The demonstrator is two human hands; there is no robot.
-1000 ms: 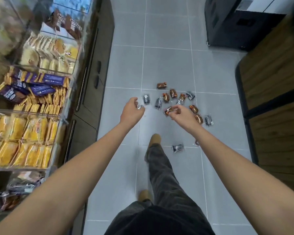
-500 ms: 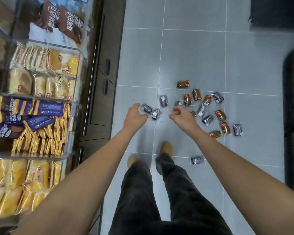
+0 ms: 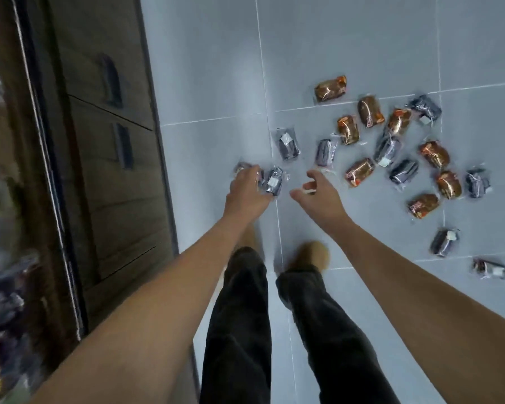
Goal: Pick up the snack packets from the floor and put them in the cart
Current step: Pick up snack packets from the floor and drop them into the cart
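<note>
Grey tile floor [image 3: 204,83] with a dark wooden cabinet [image 3: 114,185] running down the left side, and everything's a bit smeared because the head is moving. Right hand's fingers [image 3: 314,174] are spread apart and hooked, nothing in them; half a second ago they were bunched up tight, so that hand has opened for a grab. The right hand [image 3: 322,196] hangs over bare tile, with an orange packet [image 3: 359,172] just beside it and a dark packet [image 3: 327,151] a little past the fingertips. Left hand [image 3: 247,191] is knuckles-up, its fingers dipping over a dark wrapper [image 3: 241,167] with a second dark one [image 3: 274,180] right against it, but I can't tell if it's actually pinching either. The view has also dropped closer to the floor and the stocked shelves have slid out of sight. The rest of the snack packets [image 3: 369,110] are scattered to the right, all on the floor, so I'd say the pickup has barely started. No cart in view, so every handful means turning back.
</note>
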